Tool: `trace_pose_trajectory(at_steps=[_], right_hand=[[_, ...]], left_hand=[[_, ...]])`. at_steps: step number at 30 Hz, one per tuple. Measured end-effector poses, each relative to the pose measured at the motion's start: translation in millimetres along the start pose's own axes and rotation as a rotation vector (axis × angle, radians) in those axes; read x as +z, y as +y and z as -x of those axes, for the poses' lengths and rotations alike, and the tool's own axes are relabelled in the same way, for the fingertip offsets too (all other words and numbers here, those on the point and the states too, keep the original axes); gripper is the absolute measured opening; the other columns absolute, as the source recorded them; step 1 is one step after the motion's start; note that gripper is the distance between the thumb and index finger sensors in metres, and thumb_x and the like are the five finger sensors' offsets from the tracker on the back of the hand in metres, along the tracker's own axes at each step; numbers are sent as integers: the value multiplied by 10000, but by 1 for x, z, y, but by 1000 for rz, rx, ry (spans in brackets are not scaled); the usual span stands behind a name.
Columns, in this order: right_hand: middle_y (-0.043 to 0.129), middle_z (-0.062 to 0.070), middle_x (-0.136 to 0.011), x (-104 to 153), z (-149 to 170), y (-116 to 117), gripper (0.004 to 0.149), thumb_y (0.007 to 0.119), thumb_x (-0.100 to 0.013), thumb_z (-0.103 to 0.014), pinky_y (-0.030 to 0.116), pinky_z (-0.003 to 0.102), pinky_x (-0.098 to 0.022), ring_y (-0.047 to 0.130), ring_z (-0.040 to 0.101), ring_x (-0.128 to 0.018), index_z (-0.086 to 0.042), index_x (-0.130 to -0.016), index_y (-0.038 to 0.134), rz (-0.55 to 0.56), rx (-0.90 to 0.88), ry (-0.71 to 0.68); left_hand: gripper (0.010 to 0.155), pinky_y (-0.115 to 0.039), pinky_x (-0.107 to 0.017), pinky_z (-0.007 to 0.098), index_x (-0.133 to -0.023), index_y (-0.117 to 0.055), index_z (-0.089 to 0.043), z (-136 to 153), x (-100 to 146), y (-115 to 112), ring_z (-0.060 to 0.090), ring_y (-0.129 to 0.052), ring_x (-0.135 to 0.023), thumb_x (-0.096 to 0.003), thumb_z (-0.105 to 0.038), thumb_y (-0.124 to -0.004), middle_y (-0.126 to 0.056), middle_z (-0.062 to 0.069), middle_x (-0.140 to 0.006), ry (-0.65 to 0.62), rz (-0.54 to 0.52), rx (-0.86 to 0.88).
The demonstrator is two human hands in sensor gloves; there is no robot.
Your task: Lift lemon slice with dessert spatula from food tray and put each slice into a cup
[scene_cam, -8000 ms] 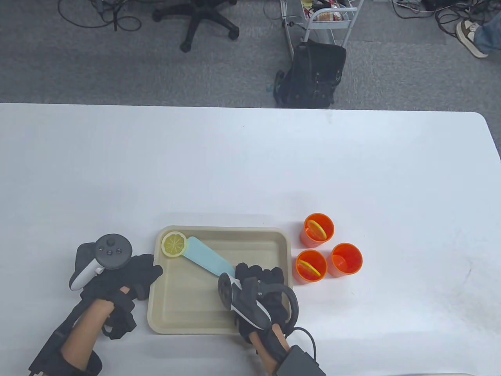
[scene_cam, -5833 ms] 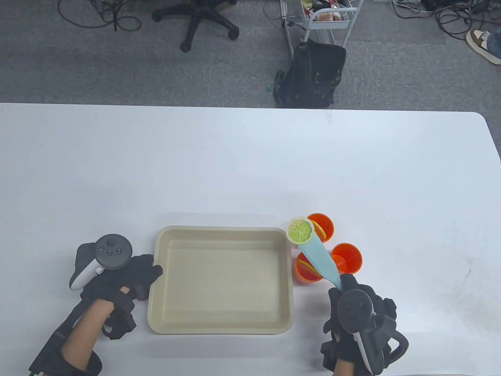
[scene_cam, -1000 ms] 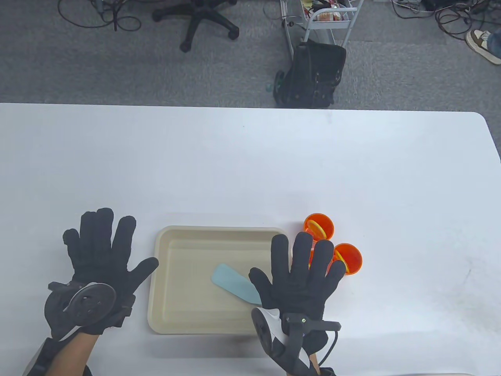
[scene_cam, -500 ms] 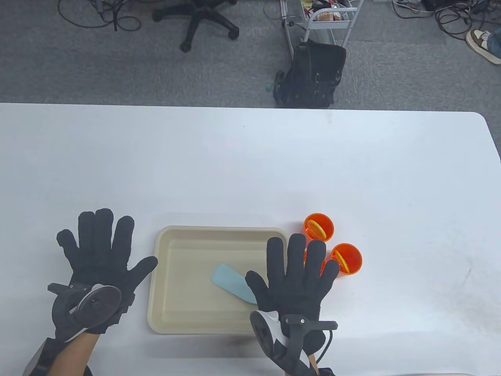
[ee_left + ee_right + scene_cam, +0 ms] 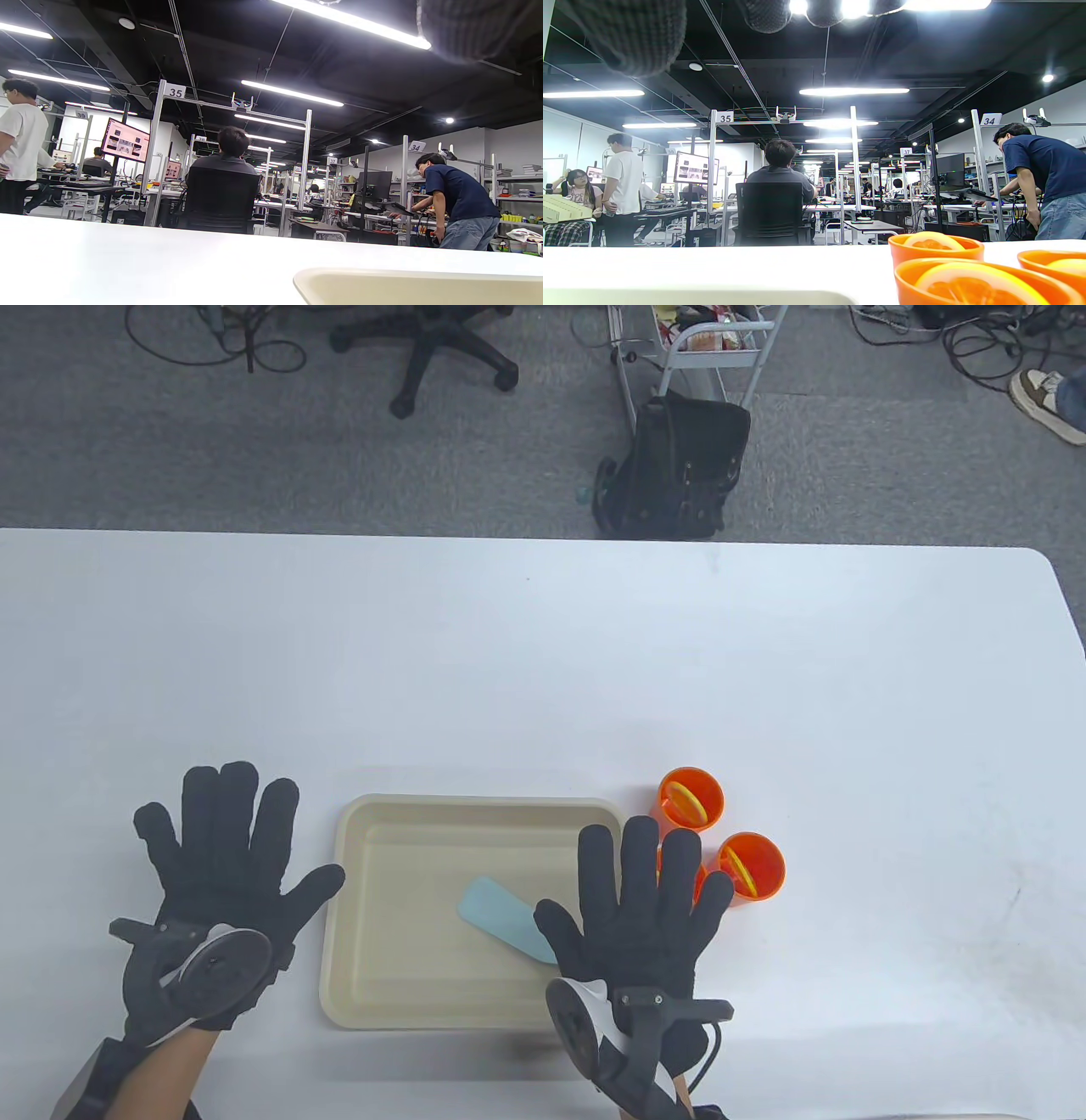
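Observation:
The beige food tray (image 5: 475, 808) holds only the light blue dessert spatula (image 5: 496, 918), which lies loose on its floor. Three orange cups stand right of the tray: a far cup (image 5: 691, 797), a right cup (image 5: 753, 865) and a near one mostly hidden under my right fingers. Lemon slices (image 5: 967, 286) show in all three cups in the right wrist view. My right hand (image 5: 645, 891) is spread with straight fingers over the tray's right rim and holds nothing. My left hand (image 5: 225, 857) is spread the same way left of the tray.
The white table stretches far behind the tray (image 5: 415, 284) and to the right of the cups (image 5: 935, 250). Beyond the table's far edge are a black bag (image 5: 679, 470), a cart and an office chair on the floor.
The last slice went from the tray into a cup, and the spatula now lies in the tray. Both hands opened; over the last second they only shifted slightly.

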State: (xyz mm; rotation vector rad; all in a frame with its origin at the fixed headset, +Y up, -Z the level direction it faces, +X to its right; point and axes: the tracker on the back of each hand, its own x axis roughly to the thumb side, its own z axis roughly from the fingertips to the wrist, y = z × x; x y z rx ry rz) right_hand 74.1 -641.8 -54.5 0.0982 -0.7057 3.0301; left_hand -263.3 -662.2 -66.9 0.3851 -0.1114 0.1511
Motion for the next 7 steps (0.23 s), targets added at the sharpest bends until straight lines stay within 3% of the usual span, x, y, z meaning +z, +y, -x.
trace_pose_trajectory(at_steps=[7], right_hand=[[293, 133, -1244, 1, 4, 0, 872, 760, -463, -603, 211, 751, -740, 272, 511, -1152, -268, -1167, 372, -22, 8, -2]], left_hand=[[962, -79, -755, 777, -1194, -169, -355, -1, -1, -4, 459, -111, -1189, -504, -737, -720, -98, 93, -1296, -4, 17, -5]])
